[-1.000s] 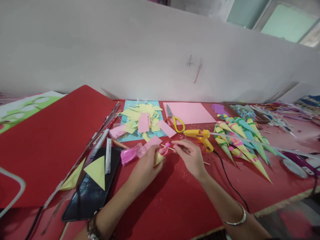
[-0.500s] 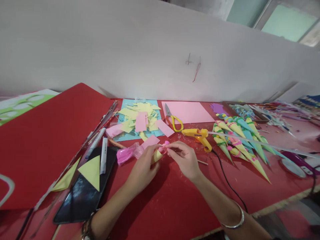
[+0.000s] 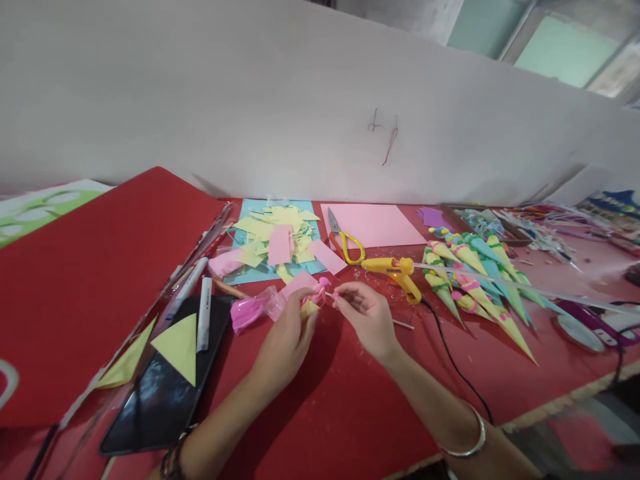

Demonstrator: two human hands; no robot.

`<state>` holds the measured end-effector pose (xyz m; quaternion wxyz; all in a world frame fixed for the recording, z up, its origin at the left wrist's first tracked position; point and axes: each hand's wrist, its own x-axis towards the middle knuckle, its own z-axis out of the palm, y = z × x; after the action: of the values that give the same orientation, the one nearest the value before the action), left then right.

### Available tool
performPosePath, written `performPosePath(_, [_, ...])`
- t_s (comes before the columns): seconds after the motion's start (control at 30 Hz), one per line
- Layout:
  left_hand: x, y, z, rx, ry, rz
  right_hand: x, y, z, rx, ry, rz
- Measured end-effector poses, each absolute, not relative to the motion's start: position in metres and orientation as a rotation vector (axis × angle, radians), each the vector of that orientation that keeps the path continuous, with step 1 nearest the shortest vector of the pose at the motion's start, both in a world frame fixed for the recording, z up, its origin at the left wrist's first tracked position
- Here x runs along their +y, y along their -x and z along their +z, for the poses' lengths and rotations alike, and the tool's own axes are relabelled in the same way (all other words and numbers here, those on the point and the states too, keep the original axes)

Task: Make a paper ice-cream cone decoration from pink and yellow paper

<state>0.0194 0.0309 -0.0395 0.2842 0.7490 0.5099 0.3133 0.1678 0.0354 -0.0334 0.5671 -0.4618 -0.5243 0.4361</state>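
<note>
My left hand [image 3: 284,339] is closed around a small yellow paper cone [image 3: 309,309] with pink trim at its wide end. A round pink piece [image 3: 324,282] sits at that end. Facing it, my right hand [image 3: 367,319] pinches a short thin stick [image 3: 329,294], whose tip points at the pink trim. The fingers cover much of the cone. Left of the hands lies a clear packet of bright pink material [image 3: 250,311]. Beyond my right hand a yellow glue gun [image 3: 395,268] rests on the red table [image 3: 340,407].
Finished-looking decorated cones [image 3: 480,273] are piled at the right. Scissors [image 3: 345,240] lie on pink paper [image 3: 385,223]. Paper scraps [image 3: 280,227] cover a blue sheet. A phone [image 3: 160,393] and a marker [image 3: 205,313] are at the left. The glue gun's cord [image 3: 455,360] runs along the right.
My right hand has drawn slightly away from the cone, and a thin stick now shows between the hands. The left hand has turned the cone a little.
</note>
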Motion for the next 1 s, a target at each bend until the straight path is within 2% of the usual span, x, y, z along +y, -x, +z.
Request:
performPosePath(0.37, [0.029, -0.022, -0.041, 1.365, -2.095, 1.043, 0.036, -0.165, -0.033, -1.189, 1.050, 1.066])
performPosePath(0.53, [0.028, -0.024, -0.041, 1.334, -1.962, 1.090, 0.033, -0.165, -0.030, -1.188, 1.065, 1.060])
performPosePath(0.73, [0.027, -0.028, -0.042, 1.227, -1.692, 1.110, 0.032, -0.163, -0.029, -1.455, 0.955, 0.878])
performPosePath(1.0, [0.019, -0.034, -0.032, 1.241, -1.596, 1.100, 0.031, -0.161, -0.031, -1.481, 0.924, 0.880])
